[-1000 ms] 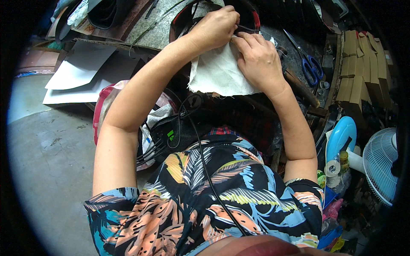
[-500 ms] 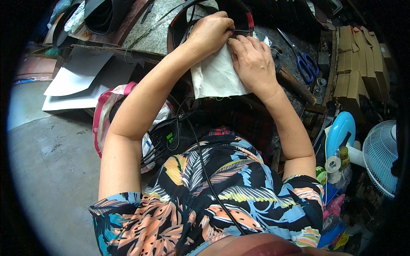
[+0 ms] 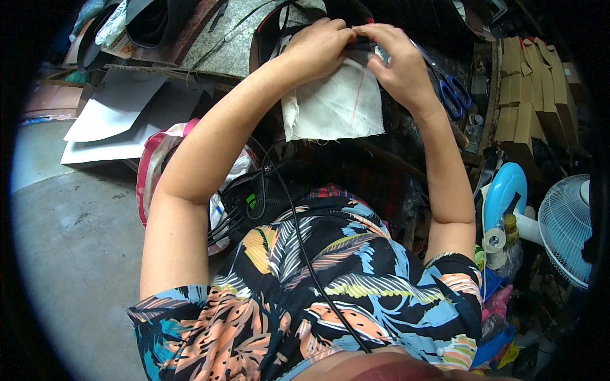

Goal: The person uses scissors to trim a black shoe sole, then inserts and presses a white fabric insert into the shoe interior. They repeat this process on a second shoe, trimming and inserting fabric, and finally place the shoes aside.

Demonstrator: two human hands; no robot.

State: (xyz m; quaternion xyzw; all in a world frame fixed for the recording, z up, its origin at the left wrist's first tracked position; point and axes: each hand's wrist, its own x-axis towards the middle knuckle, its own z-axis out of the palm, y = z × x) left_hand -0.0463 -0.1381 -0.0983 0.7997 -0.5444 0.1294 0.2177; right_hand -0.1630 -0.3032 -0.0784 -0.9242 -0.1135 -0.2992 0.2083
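A piece of white cloth [image 3: 327,111] with a frayed lower edge and a thin reddish line hangs at the near edge of the worktable. Behind it stands a curved black piece [image 3: 267,35] with a reddish edge, partly covered by my hands. My left hand [image 3: 318,49] is closed at the cloth's upper edge, fingertips pinched together; what lies between them is hidden. Beside it, my right hand [image 3: 406,70] is raised off the cloth, thumb apart from the curved fingers. Its fingertips reach close to my left fingertips, and no held object shows.
Blue-handled scissors [image 3: 454,95] lie right of my right hand. Cardboard pieces [image 3: 524,95] are stacked at the far right, above a white fan [image 3: 565,228]. White sheets [image 3: 117,114] stick out at left. A black cable [image 3: 302,247] runs down over my shirt.
My right hand has lifted off the cloth and moved right, its thumb and fingers spreading. More of the cloth and its reddish line show. My left hand stays nearly in place.
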